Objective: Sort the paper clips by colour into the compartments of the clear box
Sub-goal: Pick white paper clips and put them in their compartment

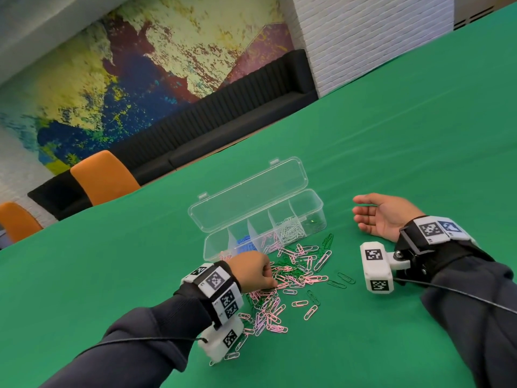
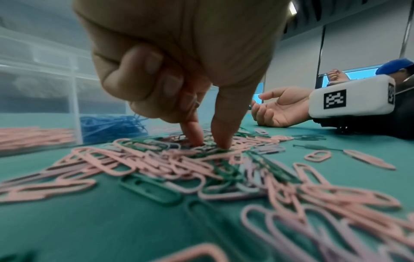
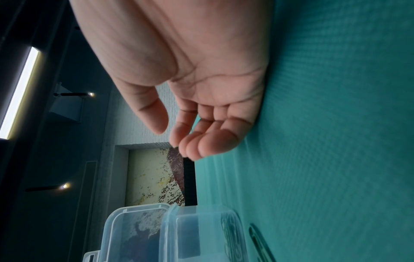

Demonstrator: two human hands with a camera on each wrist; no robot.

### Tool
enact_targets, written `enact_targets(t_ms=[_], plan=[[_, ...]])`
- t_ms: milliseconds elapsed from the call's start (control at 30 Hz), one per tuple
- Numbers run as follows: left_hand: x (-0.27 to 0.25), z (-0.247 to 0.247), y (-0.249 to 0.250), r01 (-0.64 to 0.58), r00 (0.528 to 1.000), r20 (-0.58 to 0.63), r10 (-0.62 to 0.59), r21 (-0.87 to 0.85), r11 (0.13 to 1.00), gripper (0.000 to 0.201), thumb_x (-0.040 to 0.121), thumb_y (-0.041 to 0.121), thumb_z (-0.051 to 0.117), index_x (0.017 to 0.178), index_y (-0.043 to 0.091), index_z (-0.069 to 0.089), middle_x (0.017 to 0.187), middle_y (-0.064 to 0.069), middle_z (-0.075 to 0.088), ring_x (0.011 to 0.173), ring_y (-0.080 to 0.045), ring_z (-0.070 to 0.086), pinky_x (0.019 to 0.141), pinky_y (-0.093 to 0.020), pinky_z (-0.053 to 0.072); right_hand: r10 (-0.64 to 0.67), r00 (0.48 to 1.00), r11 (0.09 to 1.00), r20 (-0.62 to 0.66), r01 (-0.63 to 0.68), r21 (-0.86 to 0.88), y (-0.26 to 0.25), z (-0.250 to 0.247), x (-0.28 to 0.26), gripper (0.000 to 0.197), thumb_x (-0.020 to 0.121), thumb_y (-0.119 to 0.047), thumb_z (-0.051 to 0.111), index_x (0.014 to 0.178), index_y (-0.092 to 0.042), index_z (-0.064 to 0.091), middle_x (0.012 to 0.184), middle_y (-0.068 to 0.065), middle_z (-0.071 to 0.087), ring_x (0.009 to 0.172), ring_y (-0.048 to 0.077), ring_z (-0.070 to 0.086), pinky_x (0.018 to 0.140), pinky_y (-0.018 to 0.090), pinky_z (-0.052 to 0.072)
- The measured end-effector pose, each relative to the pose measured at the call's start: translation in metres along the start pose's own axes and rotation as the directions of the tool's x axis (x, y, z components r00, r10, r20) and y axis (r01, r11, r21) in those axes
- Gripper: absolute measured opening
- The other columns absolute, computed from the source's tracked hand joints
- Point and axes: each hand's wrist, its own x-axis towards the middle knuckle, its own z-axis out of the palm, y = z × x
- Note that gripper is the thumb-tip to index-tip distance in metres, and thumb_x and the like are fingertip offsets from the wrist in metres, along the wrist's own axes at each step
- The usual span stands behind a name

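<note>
A loose pile of pink and green paper clips lies on the green table in front of the clear box. The box's lid stands open behind it. In its compartments I see blue clips, white clips and pink clips at the left end. My left hand is over the pile's left side with its other fingers curled. Its thumb and forefinger pinch a clip in the pile. My right hand rests palm up on the table right of the box, holding nothing.
Stray green clips lie to the right of the pile. Two orange chairs and a black bench stand beyond the table's far left edge. Green cloth stretches far to the right and back.
</note>
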Motion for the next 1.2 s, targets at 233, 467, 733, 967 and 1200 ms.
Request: enact_targets(t_ms=[233, 467, 733, 967, 1200], plan=[[0.003, 0.002, 0.004, -0.01, 0.999, -0.036, 0.007, -0.072, 0.997, 0.02, 0.089, 0.014, 0.056, 0.071, 0.02, 0.049, 0.076, 0.004, 0.054, 0.073, -0.011, 0.052, 0.056, -0.012, 0.038, 0.005, 1.0, 1.0, 0.001, -0.005, 0.006, 0.0, 0.0, 0.002, 0.011, 0.093, -0.013, 0.048, 0.085, -0.01, 0.056, 0.07, 0.007, 0.052, 0.058, 0.017, 0.048, 0.036, 0.018, 0.045], [0.006, -0.002, 0.007, 0.023, 0.998, -0.054, -0.03, -0.122, 0.992, 0.016, 0.089, 0.023, 0.061, 0.076, 0.022, 0.052, 0.077, 0.009, 0.054, 0.074, -0.008, 0.051, 0.066, -0.017, 0.042, -0.003, 1.0, 1.0, -0.008, 0.003, 0.011, 0.002, -0.001, 0.004, 0.012, 0.093, -0.013, 0.048, 0.085, -0.01, 0.057, 0.069, 0.007, 0.053, 0.055, 0.016, 0.049, 0.036, 0.018, 0.045], [0.011, -0.001, 0.005, 0.015, 0.999, -0.029, -0.018, -0.103, 0.995, 0.027, 0.092, 0.013, 0.05, 0.066, 0.019, 0.046, 0.076, -0.003, 0.053, 0.067, -0.014, 0.049, 0.062, -0.018, 0.047, -0.001, 1.0, 1.0, -0.011, 0.001, 0.017, 0.001, -0.001, 0.003, 0.012, 0.093, -0.013, 0.048, 0.085, -0.01, 0.057, 0.069, 0.006, 0.052, 0.055, 0.016, 0.049, 0.037, 0.017, 0.044], [-0.013, -0.013, -0.015, 0.048, 0.998, -0.024, -0.054, -0.177, 0.983, 0.014, 0.096, 0.023, 0.051, 0.088, 0.015, 0.058, 0.076, 0.01, 0.053, 0.067, -0.003, 0.05, 0.06, -0.01, 0.039, -0.003, 1.0, 1.0, -0.011, 0.003, 0.017, 0.001, -0.001, 0.003, 0.011, 0.093, -0.013, 0.049, 0.085, -0.01, 0.057, 0.068, 0.006, 0.053, 0.052, 0.015, 0.05, 0.037, 0.017, 0.044], [-0.03, -0.017, -0.016, 0.103, 0.994, 0.092, 0.05, -0.943, -0.316, 0.012, 0.087, 0.008, 0.039, 0.075, 0.009, 0.041, 0.06, -0.001, 0.041, 0.044, -0.01, 0.037, 0.038, -0.017, 0.032, -0.003, 1.0, 1.0, -0.013, 0.004, 0.025, 0.0, -0.002, 0.004, 0.01, 0.093, -0.012, 0.049, 0.088, -0.009, 0.057, 0.069, 0.007, 0.053, 0.057, 0.017, 0.049, 0.037, 0.018, 0.045]])
